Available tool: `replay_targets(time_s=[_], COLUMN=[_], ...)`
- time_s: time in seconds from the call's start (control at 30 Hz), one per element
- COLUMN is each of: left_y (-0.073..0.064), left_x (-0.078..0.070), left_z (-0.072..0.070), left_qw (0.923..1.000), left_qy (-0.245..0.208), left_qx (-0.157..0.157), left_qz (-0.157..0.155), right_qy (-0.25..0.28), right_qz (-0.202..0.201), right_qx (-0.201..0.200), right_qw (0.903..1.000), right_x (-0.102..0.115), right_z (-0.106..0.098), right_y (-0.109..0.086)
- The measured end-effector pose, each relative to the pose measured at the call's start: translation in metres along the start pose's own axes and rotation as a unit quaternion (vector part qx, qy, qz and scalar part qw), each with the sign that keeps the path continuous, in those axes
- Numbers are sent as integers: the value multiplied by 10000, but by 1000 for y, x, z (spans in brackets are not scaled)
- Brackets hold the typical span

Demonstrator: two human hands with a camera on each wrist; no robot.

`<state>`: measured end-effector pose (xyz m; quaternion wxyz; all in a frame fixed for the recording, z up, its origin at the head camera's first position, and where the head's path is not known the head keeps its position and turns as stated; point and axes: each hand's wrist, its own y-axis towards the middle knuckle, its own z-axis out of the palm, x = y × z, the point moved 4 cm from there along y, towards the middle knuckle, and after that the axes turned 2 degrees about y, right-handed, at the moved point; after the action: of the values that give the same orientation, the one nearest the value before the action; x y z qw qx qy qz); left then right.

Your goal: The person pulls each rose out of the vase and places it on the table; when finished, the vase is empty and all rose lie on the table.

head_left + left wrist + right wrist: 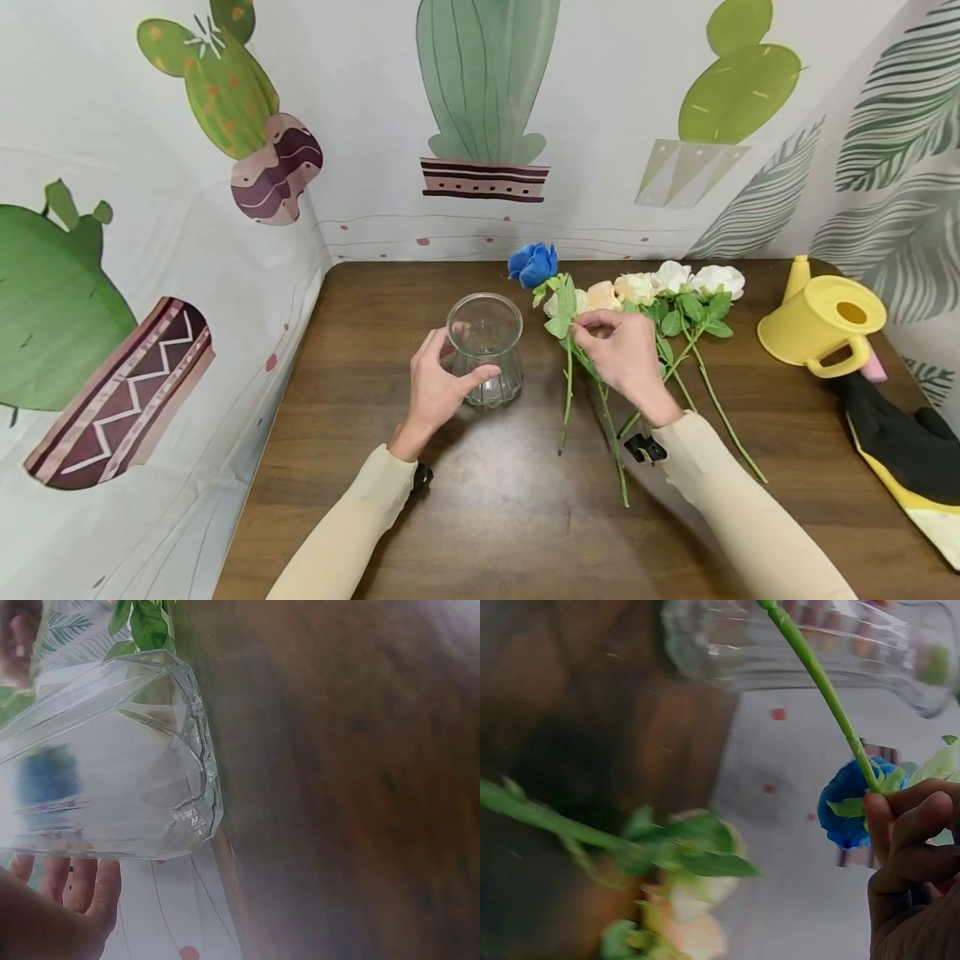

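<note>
A clear glass vase (487,375) stands upright on the wooden table, its wide rim facing up. My left hand (442,379) holds it from the left, thumb across the near side and fingers around the far side. In the left wrist view, the fingers lie along the ribbed glass. My right hand (618,350) pinches a green stem (825,686) between thumb and fingertips, close under the head of a blue rose (855,802). From the head view, the blue rose (533,265) is up and right of the vase, its stem pointing down toward me.
Several white and peach roses (636,288) lie right of the vase, their stems toward me. A yellow watering can (817,321) stands at the back right, with a black and yellow glove (900,442) before it. Behind the table hangs a cactus-print cloth (360,167).
</note>
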<state>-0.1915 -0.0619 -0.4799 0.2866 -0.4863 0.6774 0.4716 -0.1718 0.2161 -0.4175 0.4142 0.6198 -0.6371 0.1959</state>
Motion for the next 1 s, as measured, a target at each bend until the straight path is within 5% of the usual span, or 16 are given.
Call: replay_targets(time_s=[0.57, 0.83, 1.0], left_y=[-4, -3, -2], left_x=[-2, -3, -4], left_z=[0, -2, -2], left_qw=[10000, 10000, 9998], left_qy=[33, 56, 136], left_qx=[27, 54, 131], left_qz=[47, -9, -57], right_qy=[-578, -743, -840], right_qz=[797, 527, 191], right_qx=[1013, 1053, 907], right_qw=[9900, 9903, 9921], right_x=[-36, -46, -92], right_z=[41, 49, 71], right_y=[-6, -5, 3])
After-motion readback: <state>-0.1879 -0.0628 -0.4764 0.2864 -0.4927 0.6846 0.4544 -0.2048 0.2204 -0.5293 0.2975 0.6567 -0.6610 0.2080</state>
